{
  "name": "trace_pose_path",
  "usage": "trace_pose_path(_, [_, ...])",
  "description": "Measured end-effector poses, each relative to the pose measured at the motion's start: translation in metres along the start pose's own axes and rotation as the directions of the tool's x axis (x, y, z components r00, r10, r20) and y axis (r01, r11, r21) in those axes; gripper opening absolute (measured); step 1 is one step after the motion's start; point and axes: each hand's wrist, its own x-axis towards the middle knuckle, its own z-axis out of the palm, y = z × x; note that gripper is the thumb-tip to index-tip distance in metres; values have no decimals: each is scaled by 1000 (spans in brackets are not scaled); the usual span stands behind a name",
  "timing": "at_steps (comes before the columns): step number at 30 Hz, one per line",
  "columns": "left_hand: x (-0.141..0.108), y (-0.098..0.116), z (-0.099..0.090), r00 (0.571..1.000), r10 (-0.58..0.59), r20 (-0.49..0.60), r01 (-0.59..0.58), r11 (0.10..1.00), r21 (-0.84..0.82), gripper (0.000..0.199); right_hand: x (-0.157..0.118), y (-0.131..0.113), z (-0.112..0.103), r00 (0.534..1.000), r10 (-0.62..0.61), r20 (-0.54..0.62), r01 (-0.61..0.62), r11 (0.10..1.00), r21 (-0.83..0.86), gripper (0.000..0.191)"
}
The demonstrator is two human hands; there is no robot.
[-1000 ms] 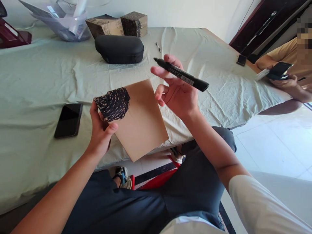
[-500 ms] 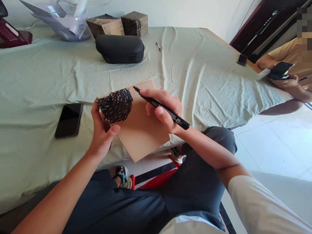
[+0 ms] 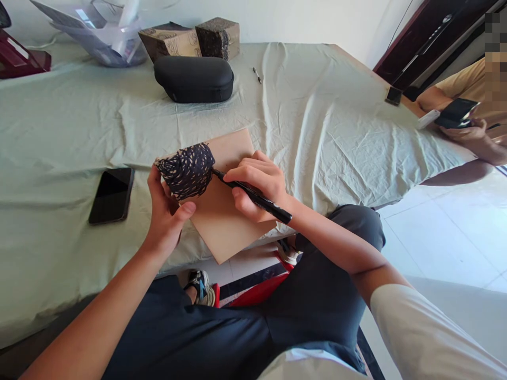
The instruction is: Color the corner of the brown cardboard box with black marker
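A brown cardboard box [image 3: 227, 224] lies tilted at the table's front edge, one corner jutting past it. Dense black pen strokes [image 3: 189, 171] cover its left end. Around that end my left hand [image 3: 164, 214] is closed, thumb on the near side and fingers partly hidden behind. My right hand [image 3: 259, 184] grips a black marker pen [image 3: 261, 200] like a writing tool. The marker's tip is at the right border of the inked patch; whether it touches the cardboard is hard to tell.
A phone [image 3: 111, 195] lies left of the box. Behind are a black zip case [image 3: 194, 79], a scribbled cardboard box [image 3: 217, 39], a plastic basket [image 3: 99, 45] and a pen [image 3: 257, 75]. At right, another person's hand [image 3: 471, 132] holds a dark object.
My right hand has moved down and left with the marker, bringing its tip from near the box's far edge to the inked patch. My left hand and the box stay put.
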Motion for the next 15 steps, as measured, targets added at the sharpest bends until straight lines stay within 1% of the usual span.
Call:
trace_pose_path(4, [-2, -2, -2, 1000, 7, -20, -7, 1000, 4, 119, 0, 0, 1, 991, -132, 10, 133, 991, -22, 35])
trace_pose_path(6, [-3, -4, -3, 1000, 8, -23, -7, 1000, 7, 120, 1, 0, 0, 979, -200, 48, 201, 979, -19, 33])
trace_pose_path(8, [-3, -5, -4, 1000, 8, -23, -8, 1000, 13, 120, 1, -2, -2, 965, -243, 95, 244, 970, -7, 33])
trace_pose_path(10, [-3, -6, -5, 1000, 14, -26, -13, 1000, 17, 119, 1, -6, -5, 954, -260, 151, 260, 965, 19, 33])
trace_pose_path(12, [-3, -7, -5, 999, 18, -31, -18, 1000, 13, 118, 1, -9, -7, 945, -258, 204, 250, 966, 64, 36])
trace_pose_path(13, [-3, -7, -5, 999, 21, -29, -21, 1000, 12, 117, 1, -10, -8, 948, -249, 197, 235, 968, 93, 38])
trace_pose_path(14, [-3, -6, -5, 999, 24, -24, -23, 1000, 17, 116, 1, -10, -9, 960, -230, 162, 211, 969, 125, 41])
trace_pose_path(15, [-2, -5, -6, 1000, 23, -17, -22, 999, 32, 115, 1, -8, -11, 978, -187, 93, 172, 973, 153, 44])
